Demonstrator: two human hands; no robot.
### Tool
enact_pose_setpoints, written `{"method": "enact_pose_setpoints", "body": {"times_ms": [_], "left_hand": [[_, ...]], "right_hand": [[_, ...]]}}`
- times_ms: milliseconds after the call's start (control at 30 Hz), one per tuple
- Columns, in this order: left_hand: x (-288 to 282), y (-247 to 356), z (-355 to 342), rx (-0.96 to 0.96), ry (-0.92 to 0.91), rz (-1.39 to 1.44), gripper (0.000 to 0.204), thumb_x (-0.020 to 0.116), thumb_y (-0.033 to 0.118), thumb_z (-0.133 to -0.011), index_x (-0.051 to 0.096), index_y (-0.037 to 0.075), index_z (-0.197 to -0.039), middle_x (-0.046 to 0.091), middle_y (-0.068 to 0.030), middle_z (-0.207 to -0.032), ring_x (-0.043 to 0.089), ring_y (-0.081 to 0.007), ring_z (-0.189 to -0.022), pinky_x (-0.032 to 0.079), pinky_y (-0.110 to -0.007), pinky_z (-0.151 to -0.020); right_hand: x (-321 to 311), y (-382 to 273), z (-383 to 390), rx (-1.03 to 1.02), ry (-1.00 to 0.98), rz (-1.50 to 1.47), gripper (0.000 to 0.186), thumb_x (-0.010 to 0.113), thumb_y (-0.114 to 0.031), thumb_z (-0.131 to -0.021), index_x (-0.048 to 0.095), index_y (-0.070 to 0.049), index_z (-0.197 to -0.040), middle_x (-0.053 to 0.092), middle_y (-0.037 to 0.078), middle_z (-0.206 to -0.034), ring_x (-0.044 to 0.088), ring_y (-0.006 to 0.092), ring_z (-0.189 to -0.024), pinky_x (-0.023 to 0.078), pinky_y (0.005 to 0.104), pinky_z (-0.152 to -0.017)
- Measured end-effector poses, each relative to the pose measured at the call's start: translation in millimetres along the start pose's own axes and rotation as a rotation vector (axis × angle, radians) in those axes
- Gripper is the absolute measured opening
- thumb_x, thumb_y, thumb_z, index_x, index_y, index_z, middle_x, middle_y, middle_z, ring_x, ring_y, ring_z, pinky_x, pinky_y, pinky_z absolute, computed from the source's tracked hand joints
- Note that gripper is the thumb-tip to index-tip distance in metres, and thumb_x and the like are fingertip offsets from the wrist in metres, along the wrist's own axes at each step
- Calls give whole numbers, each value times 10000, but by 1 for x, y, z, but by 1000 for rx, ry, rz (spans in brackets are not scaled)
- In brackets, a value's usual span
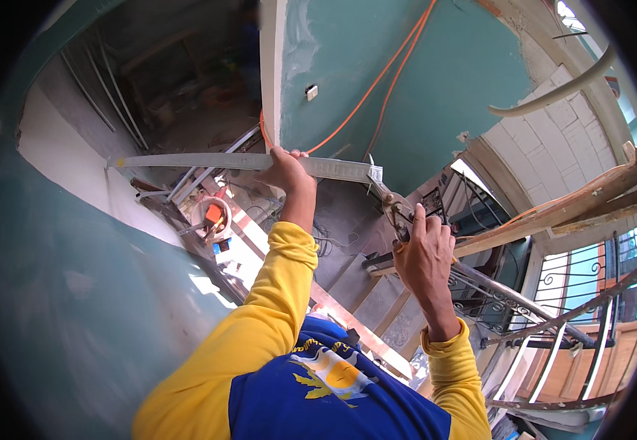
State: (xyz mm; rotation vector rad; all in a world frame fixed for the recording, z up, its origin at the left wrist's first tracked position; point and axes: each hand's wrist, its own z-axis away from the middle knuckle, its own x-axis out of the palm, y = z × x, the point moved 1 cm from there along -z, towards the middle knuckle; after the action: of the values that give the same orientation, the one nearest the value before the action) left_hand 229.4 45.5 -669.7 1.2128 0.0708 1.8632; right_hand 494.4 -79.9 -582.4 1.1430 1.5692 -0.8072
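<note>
A long, thin metal channel (208, 160) stretches across the view, from the white wall edge at left to a bent, flanged end at right. Around its middle my left hand (289, 172) is closed, fingers over the top edge. My right hand (426, 253) grips a pair of tin snips (394, 207) by orange handles, which it partly hides. The jaws of the snips meet the channel's right end; whether they are closed through the metal cannot be made out.
A white bucket (216, 220) of tools stands below on the left, near wooden planks (249, 231). Orange cables (377, 77) hang along the green wall (443, 81). A rough timber beam (553, 213) and a metal stair railing (546, 315) lie to the right.
</note>
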Motion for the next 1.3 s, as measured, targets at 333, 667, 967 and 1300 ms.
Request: {"method": "enact_pose_setpoints", "body": {"times_ms": [333,667,967,1300], "left_hand": [[-2,-4,23,19,-69,-57,989,543,41,-868,-102,45,-1617,552,-127,-852,500,-174,-558,547,-358,-527],[-2,16,30,13,-91,-49,1069,548,52,-865,-197,73,-1633,521,-85,-808,486,-158,-557,522,-345,-509],[-7,22,26,23,-44,20,912,562,30,-855,18,27,-1587,496,-74,-777,478,-145,-541,506,-327,-476],[-14,4,0,-3,-68,68,939,566,26,-857,-25,24,-1587,511,-75,-779,472,-140,-530,507,-324,-470]], "right_hand": [[65,-31,43,468,-338,-1361,630,715,-221,-918,504,8,-1466,624,58,-1064,578,131,-905,480,304,-832],[72,-48,43,488,-292,-1484,594,686,-162,-928,510,-2,-1472,642,46,-1057,605,126,-892,487,293,-825],[71,-51,41,464,-314,-1457,558,679,-153,-924,532,-14,-1445,646,42,-1083,616,132,-945,488,294,-852],[66,-51,37,493,-340,-1426,567,676,-155,-913,531,-23,-1446,633,45,-1101,593,129,-939,485,296,-834]]}}
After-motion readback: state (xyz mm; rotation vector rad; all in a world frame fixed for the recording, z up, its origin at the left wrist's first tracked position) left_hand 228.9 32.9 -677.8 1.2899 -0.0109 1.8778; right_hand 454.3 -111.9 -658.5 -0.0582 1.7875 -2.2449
